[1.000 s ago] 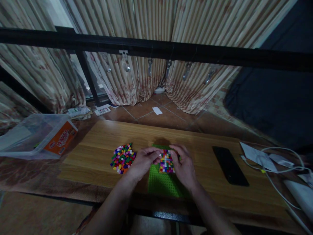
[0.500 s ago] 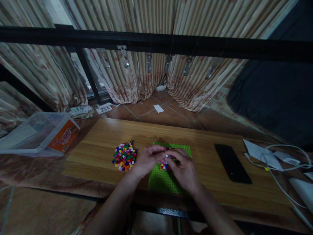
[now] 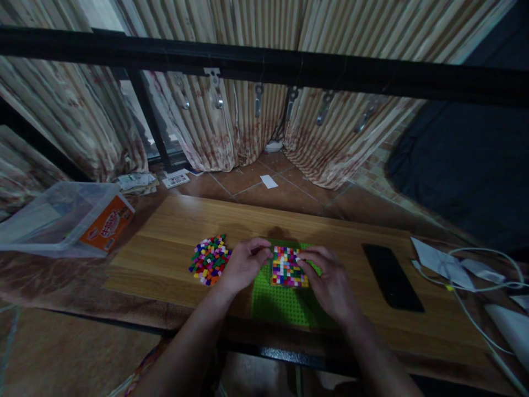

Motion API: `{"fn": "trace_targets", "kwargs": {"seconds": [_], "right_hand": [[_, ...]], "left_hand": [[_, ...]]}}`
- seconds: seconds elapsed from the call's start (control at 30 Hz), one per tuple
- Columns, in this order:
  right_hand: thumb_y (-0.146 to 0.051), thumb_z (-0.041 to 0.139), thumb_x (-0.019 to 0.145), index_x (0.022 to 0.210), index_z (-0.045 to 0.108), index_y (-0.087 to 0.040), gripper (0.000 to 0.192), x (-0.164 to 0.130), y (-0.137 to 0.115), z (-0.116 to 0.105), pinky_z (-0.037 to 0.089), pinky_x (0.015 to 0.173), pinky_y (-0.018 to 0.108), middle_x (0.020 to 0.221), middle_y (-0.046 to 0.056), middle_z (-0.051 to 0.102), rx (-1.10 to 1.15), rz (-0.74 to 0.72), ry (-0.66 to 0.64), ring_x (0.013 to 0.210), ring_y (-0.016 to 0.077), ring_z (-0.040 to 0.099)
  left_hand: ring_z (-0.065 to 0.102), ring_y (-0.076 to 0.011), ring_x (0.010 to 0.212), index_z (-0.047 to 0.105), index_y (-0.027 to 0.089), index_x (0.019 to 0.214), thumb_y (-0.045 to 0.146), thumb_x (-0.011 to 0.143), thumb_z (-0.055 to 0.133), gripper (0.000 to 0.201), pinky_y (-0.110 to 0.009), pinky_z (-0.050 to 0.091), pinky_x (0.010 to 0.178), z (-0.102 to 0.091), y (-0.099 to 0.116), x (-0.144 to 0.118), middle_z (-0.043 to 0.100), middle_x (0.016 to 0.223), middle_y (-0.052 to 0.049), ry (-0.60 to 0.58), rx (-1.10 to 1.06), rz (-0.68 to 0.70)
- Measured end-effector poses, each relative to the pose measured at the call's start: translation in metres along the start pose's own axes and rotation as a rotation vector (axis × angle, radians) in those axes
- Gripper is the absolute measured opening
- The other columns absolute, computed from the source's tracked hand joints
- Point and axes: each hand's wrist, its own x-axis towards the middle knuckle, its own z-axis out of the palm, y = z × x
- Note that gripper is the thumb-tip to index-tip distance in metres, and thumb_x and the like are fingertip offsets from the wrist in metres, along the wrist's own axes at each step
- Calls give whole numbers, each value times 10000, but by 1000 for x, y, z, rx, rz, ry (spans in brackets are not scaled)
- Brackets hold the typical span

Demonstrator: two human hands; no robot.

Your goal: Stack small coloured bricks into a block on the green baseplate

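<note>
While both hands are resting on the green baseplate (image 3: 285,303), the left hand (image 3: 243,264) is curling loosely with its fingertips touching the left edge of the multicoloured brick patch (image 3: 288,267), and the right hand (image 3: 330,284) is pinching the patch's right edge. Left of the baseplate, a pile of loose bricks (image 3: 210,259) is lying; right of it, a black phone (image 3: 392,277).

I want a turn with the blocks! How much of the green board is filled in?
A square patch of colored blocks already covers the far part of the green board. Both hands work at it: the left hand touches its left edge, the right hand its right edge. The near part of the board is bare, and a pile of loose blocks sits beside it.
</note>
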Motion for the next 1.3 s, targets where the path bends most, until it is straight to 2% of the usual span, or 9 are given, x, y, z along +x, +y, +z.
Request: {"fn": "trace_targets", "kwargs": {"seconds": [0.1,0.27,0.57,0.77,0.9,1.1,1.23,1.3], "right_hand": [[-341,539,913,941,739,-276,212,-2,6,4,489,873,417,1007,58,662,-58,-41,-12,967,239,593],[-319,562,899,938,748,-298,191,0,8,16,494,855,445,1048,58,653,-56,-73,12,979,246,578],[-334,624,863,932,749,-293,148,4,5,17,478,892,465,1118,65,654,11,-9,21,1043,258,571],[-453,597,859,981,727,-266,258,4,12,13,435,968,495,1141,85,655,30,84,67,1089,270,577],[-464,557,875,1017,709,-240,306,4,16,19,434,973,473,1128,97,660,80,171,83,1094,259,578],[-484,638,801,1031,708,-228,351,5,17,30,463,940,455,1095,83,687,226,325,31,1042,259,616],[-525,672,751,1043,703,-215,427,6,17,31,534,798,423,1038,89,717,363,487,-17,922,267,667],[-522,691,730,1051,702,-212,446,7,16,30,546,751,404,1015,88,728,383,518,-43,884,266,678]], "left_hand": [[606,-139,699,693,145,928,280,776,626,214,-239,456,650,-3,-9,4,686,763,-21,35,117,42],[638,-157,783,696,169,927,283,796,603,197,-244,478,712,-1,-10,2,714,842,-24,-26,202,68],[648,-169,804,701,183,899,253,803,582,168,-261,488,739,2,-4,-1,722,844,-24,-54,273,80],[636,-160,754,697,188,893,266,812,571,169,-250,477,697,0,-1,-2,714,811,-17,-66,298,52],[637,-167,757,699,177,900,266,820,560,183,-251,472,690,-3,1,-3,711,810,-27,-32,356,81],[648,-177,780,698,170,881,232,842,511,200,-257,464,717,-24,6,-4,717,816,-39,9,446,122],[656,-184,793,706,182,864,202,850,486,222,-265,441,727,-49,10,-4,722,833,-54,122,699,87],[656,-189,781,707,191,874,197,847,485,224,-267,430,710,-60,11,-4,722,826,-57,189,821,33]]}}
